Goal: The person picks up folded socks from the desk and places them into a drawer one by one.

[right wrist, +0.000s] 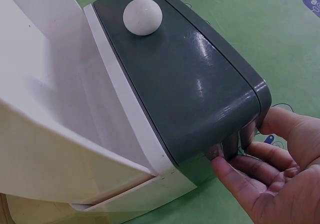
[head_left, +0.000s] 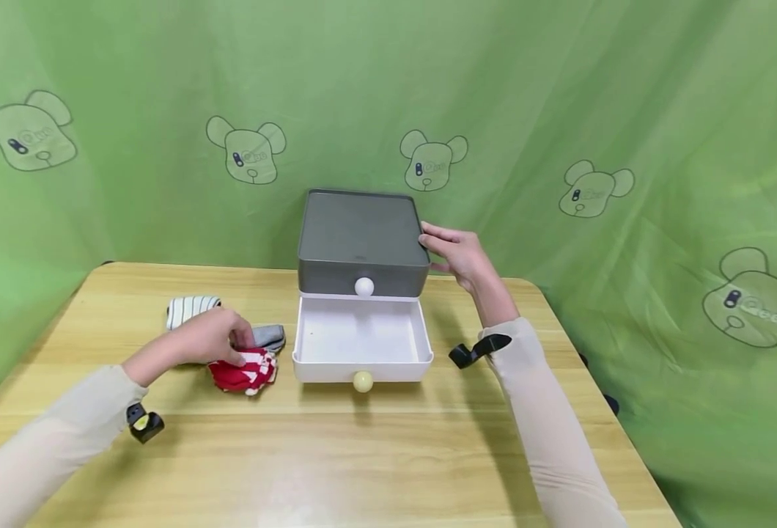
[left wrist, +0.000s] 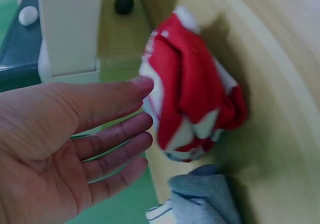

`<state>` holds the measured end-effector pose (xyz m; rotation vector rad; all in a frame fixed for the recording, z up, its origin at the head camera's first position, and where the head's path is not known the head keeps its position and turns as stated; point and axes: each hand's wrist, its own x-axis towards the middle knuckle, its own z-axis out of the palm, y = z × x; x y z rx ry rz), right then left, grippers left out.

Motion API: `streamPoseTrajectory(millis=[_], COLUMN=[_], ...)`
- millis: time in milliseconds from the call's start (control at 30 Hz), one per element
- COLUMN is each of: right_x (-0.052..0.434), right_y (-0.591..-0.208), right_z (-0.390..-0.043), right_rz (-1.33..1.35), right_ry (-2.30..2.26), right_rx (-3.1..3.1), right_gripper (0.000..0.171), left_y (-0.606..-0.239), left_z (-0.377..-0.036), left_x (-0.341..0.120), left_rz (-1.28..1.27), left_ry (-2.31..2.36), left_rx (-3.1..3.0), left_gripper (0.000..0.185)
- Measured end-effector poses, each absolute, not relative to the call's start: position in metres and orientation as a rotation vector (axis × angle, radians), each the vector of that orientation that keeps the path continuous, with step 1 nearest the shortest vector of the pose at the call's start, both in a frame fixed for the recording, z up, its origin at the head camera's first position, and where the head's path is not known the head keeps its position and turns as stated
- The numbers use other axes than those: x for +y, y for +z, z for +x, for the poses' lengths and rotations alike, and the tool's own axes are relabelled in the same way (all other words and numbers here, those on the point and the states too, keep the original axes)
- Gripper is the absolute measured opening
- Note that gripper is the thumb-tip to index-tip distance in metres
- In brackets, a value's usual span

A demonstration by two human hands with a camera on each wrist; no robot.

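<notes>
hands at the drawer box and the socks

wide wooden tabletop (head_left: 375, 455), backed by a green cloth (head_left: 626, 95) printed with bear heads; no readable writing anywhere. grey drawer box (head_left: 361, 238) at the far middle, its white lower drawer (head_left: 361, 339) pulled out toward the front, round knobs on both fronts. right arm stretched forward, right hand (head_left: 457, 255) laid flat against the box's right side, fingers straight, tips touching the corner edge, gripping nothing. left arm reaching in from the left, left hand (head_left: 213, 337) palm down with fingers loosely extended on the red and white sock (head_left: 243, 370), not curled round it. grey sock (head_left: 270, 336) and striped sock (head_left: 190, 308) just beside, left of the drawer.
</notes>
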<state>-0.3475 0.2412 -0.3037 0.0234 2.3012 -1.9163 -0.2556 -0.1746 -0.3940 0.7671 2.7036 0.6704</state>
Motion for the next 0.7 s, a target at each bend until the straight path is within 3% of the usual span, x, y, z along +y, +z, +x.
streamPoseTrajectory(millis=[233,700], right_x=[0.240,0.239], right_y=[-0.303,-0.302], right_z=[-0.348,-0.348], right_rz=[0.020,0.029], right_ry=[-1.922,-1.916], right_rx=[2.308,2.307], right_gripper=[0.048,0.047], left_y=[-0.406,-0.413], left_z=[-0.249,-0.242], left_x=[-0.169,-0.167], left_rz=[0.768,0.872], left_ry=[0.553,0.516], left_rx=[2.718,2.732], left_gripper=[0.035,0.026])
